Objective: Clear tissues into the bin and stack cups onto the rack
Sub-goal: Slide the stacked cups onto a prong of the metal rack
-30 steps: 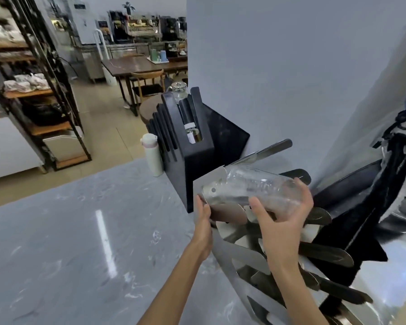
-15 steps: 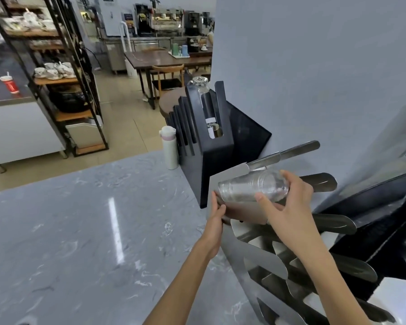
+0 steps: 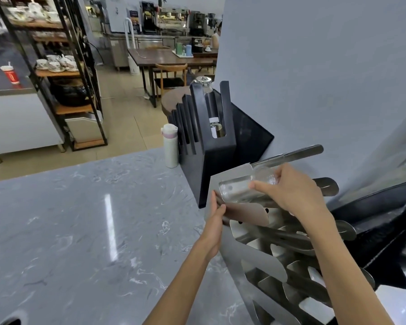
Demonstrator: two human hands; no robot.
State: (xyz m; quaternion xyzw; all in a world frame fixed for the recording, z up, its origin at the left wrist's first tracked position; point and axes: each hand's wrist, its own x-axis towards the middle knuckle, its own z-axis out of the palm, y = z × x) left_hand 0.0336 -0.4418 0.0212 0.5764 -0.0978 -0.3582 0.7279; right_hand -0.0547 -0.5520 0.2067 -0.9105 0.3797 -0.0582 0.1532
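Observation:
A clear glass cup (image 3: 242, 187) lies on its side at the top of a shiny metal cup rack (image 3: 263, 261) with several curved slots and prongs. My right hand (image 3: 291, 188) wraps around the cup's base end, and its mouth points left. My left hand (image 3: 217, 212) presses flat against the rack's left edge, fingers together, just below the cup. No tissues or bin are in sight.
A black slotted holder (image 3: 211, 146) with a bottle in it stands behind the rack, a white flask (image 3: 170, 146) to its left. The grey marble counter (image 3: 80, 231) spreads to the left. Black cloth (image 3: 380, 221) lies right of the rack. Shelves and tables stand far behind.
My right hand has slid the glass cup further down into the rack's top slot. My left hand has stayed on the rack's edge. The view has shifted slightly.

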